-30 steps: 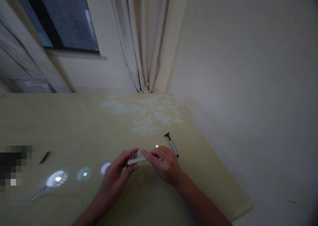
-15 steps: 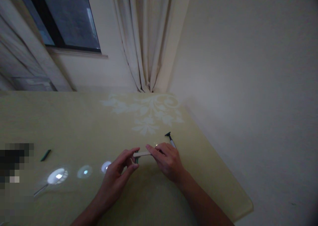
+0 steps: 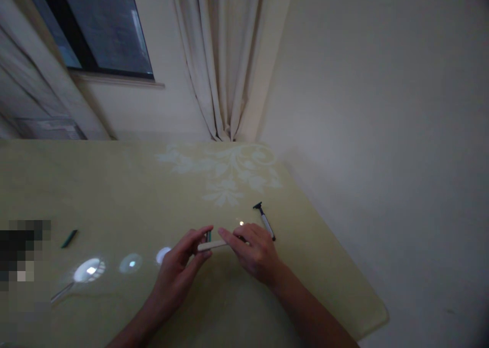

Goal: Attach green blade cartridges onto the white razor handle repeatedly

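Observation:
Both my hands meet over the glossy yellow table (image 3: 114, 185). My left hand (image 3: 179, 269) pinches the green head end of a disposable razor (image 3: 212, 244) between thumb and fingers. My right hand (image 3: 254, 251) holds the other end of its pale handle, which lies level between the two hands. A second razor (image 3: 265, 221) with a black head and white handle lies flat on the table just beyond my right hand, untouched.
A small green cap (image 3: 69, 238) lies on the table at the left. A thin pale stick (image 3: 61, 293) rests near the front left. Light spots reflect on the tabletop. A curtain (image 3: 221, 57) and a dark window (image 3: 95, 27) stand behind; the table's right edge runs diagonally.
The razor and both hands shifted slightly away and back toward me, ending close to where they were a second ago. The second razor, briefly half hidden by my right hand, shows fully again.

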`<state>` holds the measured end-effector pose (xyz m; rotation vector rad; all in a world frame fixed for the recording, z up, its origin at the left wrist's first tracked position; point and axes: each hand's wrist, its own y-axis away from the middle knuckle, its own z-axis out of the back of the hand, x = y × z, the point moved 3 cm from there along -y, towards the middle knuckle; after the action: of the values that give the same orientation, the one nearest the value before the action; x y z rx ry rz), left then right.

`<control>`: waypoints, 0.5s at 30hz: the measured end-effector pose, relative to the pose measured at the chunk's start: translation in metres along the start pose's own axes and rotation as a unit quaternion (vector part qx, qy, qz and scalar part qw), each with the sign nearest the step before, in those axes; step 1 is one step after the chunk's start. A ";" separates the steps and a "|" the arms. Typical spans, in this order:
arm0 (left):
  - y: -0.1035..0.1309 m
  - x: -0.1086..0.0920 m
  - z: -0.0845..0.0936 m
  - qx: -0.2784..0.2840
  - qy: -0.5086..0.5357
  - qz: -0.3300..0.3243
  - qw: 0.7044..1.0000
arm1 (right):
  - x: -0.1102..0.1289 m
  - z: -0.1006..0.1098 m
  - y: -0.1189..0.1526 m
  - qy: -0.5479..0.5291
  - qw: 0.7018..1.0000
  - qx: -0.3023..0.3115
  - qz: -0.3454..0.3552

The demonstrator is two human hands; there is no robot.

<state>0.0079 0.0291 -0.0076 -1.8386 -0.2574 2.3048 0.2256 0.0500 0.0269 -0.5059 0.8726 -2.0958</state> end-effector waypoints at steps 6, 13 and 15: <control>-0.002 -0.005 0.000 -0.003 0.018 -0.007 1.000 | -0.006 0.004 -0.001 0.003 1.000 -0.007 -0.030; 0.000 0.004 0.000 0.003 0.004 0.030 1.000 | -0.002 0.002 -0.002 -0.001 1.000 -0.005 -0.009; 0.001 0.005 -0.001 0.003 0.006 0.023 1.000 | -0.006 0.003 -0.001 0.016 0.999 -0.009 -0.027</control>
<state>0.0074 0.0294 -0.0126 -1.8729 -0.2076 2.3215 0.2307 0.0537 0.0295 -0.5124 0.9072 -2.1525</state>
